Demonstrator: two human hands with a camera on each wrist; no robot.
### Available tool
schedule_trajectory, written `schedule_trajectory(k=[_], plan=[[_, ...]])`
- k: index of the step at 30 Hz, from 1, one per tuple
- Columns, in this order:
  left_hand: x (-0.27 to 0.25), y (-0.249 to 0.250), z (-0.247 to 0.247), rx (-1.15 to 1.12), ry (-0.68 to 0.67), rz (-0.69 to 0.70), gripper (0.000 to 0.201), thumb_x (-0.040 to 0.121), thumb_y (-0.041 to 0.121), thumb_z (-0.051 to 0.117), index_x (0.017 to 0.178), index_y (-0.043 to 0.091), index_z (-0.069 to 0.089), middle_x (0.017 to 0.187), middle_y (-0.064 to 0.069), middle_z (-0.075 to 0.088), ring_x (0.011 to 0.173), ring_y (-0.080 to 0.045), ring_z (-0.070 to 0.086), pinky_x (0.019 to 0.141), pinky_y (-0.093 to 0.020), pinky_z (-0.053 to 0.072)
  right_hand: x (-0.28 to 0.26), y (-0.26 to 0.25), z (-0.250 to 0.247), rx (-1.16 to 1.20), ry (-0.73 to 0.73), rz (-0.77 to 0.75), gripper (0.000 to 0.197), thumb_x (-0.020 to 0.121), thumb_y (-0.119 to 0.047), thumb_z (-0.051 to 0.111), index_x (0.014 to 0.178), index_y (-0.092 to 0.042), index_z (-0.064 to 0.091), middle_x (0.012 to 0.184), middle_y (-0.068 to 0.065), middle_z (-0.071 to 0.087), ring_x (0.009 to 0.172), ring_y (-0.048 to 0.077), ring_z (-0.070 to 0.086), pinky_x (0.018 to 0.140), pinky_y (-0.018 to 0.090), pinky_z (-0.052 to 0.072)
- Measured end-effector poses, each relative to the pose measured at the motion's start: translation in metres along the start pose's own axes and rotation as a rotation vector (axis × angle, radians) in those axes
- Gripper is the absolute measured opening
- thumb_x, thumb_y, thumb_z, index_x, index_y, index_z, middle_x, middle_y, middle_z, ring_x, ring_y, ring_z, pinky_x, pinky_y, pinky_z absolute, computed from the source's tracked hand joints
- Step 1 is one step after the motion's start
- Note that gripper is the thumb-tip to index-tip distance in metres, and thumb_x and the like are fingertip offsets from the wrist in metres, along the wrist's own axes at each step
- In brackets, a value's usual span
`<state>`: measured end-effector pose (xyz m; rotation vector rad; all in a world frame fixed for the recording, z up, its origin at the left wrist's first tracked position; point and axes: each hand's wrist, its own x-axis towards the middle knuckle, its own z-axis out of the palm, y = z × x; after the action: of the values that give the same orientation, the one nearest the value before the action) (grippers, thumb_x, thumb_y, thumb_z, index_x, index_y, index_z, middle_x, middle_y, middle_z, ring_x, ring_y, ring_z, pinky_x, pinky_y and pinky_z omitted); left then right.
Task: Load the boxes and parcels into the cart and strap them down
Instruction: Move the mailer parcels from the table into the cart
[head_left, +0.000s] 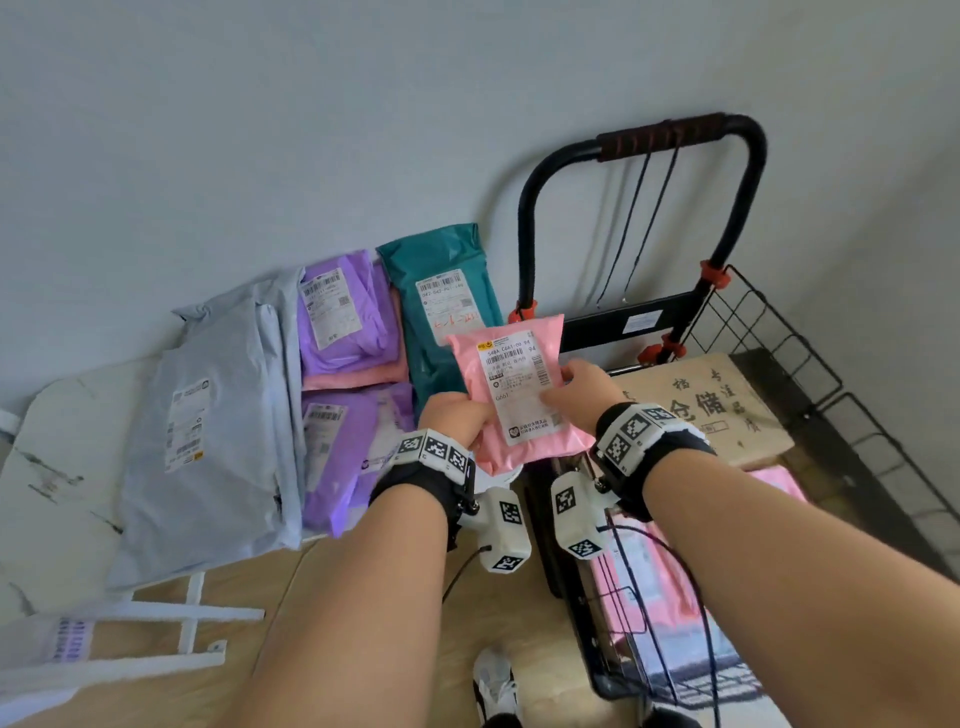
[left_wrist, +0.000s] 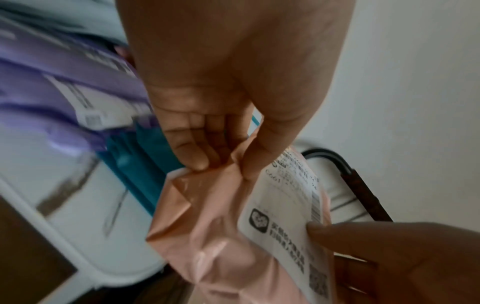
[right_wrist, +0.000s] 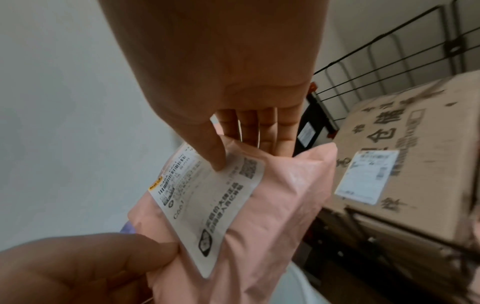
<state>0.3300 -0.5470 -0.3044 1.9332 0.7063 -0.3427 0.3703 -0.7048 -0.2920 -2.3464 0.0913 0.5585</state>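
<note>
On the white marble-topped table (head_left: 62, 415) at the left lay the parcels not yet loaded: a grey mailer (head_left: 208, 441), two purple mailers (head_left: 343, 317) with a pink one showing between them, and a teal mailer (head_left: 441, 291) at the far right of the row.

The pink parcel (head_left: 514, 389) was held in the air between table and cart, above the gap, clear of both. The left hand (head_left: 452, 415) pinched its near-left edge, thumb on the label side and fingers (left_wrist: 197, 152) curled under the crumpled plastic. The right hand (head_left: 576, 389) pinched the right edge, thumb (right_wrist: 213, 156) pressed on the white shipping label (head_left: 519, 384), fingers behind.

The parcel's long axis ran from near to far, leaning a little rightwards at the far end; its labelled face was turned up toward the head camera, with the barcode end far and the logo end near.

To the right, the black wire cart (head_left: 779, 332) already carried a cardboard box (head_left: 727, 410) at its far end and pink mailers (head_left: 649, 587) lower down at the near end.

The risk I saw: both grips were on thin, slippery film at the edges, so the soft bag could sag or slide free over the gap and drop to the floor. It might also snag on the cart's wire side or slip through the mesh if released too early.
</note>
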Motion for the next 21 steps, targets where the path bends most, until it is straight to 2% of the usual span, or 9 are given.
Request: schedule_trajectory(k=[3,6,8,11,14,16,18,19,21], plan=[[0.000,0.013,0.052,0.023,-0.081,-0.016,0.016,0.069,0.008,0.066,0.080,-0.002,0.069,0.075,-0.016,0.069,0.065,-0.026,0.066,0.068,-0.035,0.056,0.004,0.044,-0.030,-0.029,0.007,0.092,0.016,0.092,-0.021,0.058,0.107,-0.016,0.056,0.097,0.002,0.064,0.086,0.018,0.063,0.075,0.030,0.053],[-0.004,0.022,0.105,0.082,-0.161,-0.037,0.009,0.073,0.009,0.062,0.073,0.002,0.067,0.070,-0.014,0.067,0.063,-0.027,0.065,0.065,-0.032,0.056,0.006,0.090,-0.056,-0.035,-0.021,0.168,0.016,0.091,-0.021,0.060,0.106,-0.017,0.058,0.098,0.003,0.068,0.087,0.019,0.067,0.082,0.033,0.056],[-0.007,0.026,0.138,0.121,-0.198,-0.052,0.009,0.075,0.010,0.061,0.069,0.005,0.063,0.065,-0.011,0.063,0.058,-0.025,0.061,0.064,-0.032,0.055,0.005,0.119,-0.071,-0.024,-0.038,0.205,0.016,0.091,-0.016,0.059,0.107,-0.015,0.057,0.097,0.003,0.067,0.088,0.021,0.067,0.077,0.030,0.055],[-0.011,0.028,0.187,0.131,-0.251,-0.091,0.014,0.082,0.014,0.061,0.072,0.005,0.062,0.066,-0.011,0.062,0.060,-0.025,0.062,0.067,-0.031,0.054,0.008,0.161,-0.089,-0.028,-0.066,0.239,0.026,0.090,-0.011,0.056,0.116,-0.011,0.056,0.096,0.005,0.066,0.084,0.022,0.066,0.074,0.032,0.055],[-0.014,0.022,0.234,0.106,-0.289,-0.151,0.015,0.086,0.019,0.062,0.076,0.008,0.060,0.072,-0.011,0.063,0.070,-0.028,0.065,0.074,-0.036,0.056,0.012,0.199,-0.103,-0.043,-0.112,0.264,0.026,0.092,-0.012,0.053,0.118,-0.011,0.055,0.103,0.007,0.065,0.088,0.023,0.065,0.082,0.039,0.057],[-0.016,0.015,0.260,0.077,-0.298,-0.190,0.016,0.087,0.020,0.062,0.074,0.016,0.054,0.079,-0.008,0.061,0.078,-0.028,0.063,0.081,-0.039,0.056,0.017,0.222,-0.107,-0.073,-0.149,0.267,0.025,0.093,-0.013,0.052,0.118,-0.009,0.057,0.105,0.008,0.065,0.091,0.023,0.065,0.083,0.040,0.057],[-0.018,0.004,0.283,0.122,-0.302,-0.253,0.017,0.089,0.023,0.058,0.074,0.017,0.053,0.082,-0.007,0.060,0.078,-0.025,0.062,0.085,-0.037,0.055,0.020,0.240,-0.107,-0.114,-0.193,0.265,0.024,0.093,-0.012,0.051,0.115,-0.009,0.059,0.103,0.008,0.066,0.091,0.024,0.066,0.083,0.041,0.058],[-0.018,-0.004,0.293,0.158,-0.296,-0.274,0.017,0.090,0.027,0.055,0.079,0.014,0.057,0.084,-0.007,0.062,0.080,-0.024,0.063,0.088,-0.036,0.053,0.022,0.248,-0.105,-0.130,-0.223,0.266,0.023,0.093,-0.013,0.051,0.114,-0.009,0.060,0.102,0.009,0.066,0.091,0.025,0.066,0.082,0.042,0.058],[-0.020,-0.021,0.308,0.281,-0.289,-0.297,0.028,0.091,0.036,0.049,0.096,0.012,0.063,0.098,-0.008,0.066,0.098,-0.025,0.064,0.100,-0.040,0.044,0.024,0.263,-0.098,-0.159,-0.285,0.264,0.022,0.094,-0.014,0.048,0.112,-0.008,0.060,0.101,0.010,0.067,0.091,0.026,0.068,0.082,0.042,0.058]])
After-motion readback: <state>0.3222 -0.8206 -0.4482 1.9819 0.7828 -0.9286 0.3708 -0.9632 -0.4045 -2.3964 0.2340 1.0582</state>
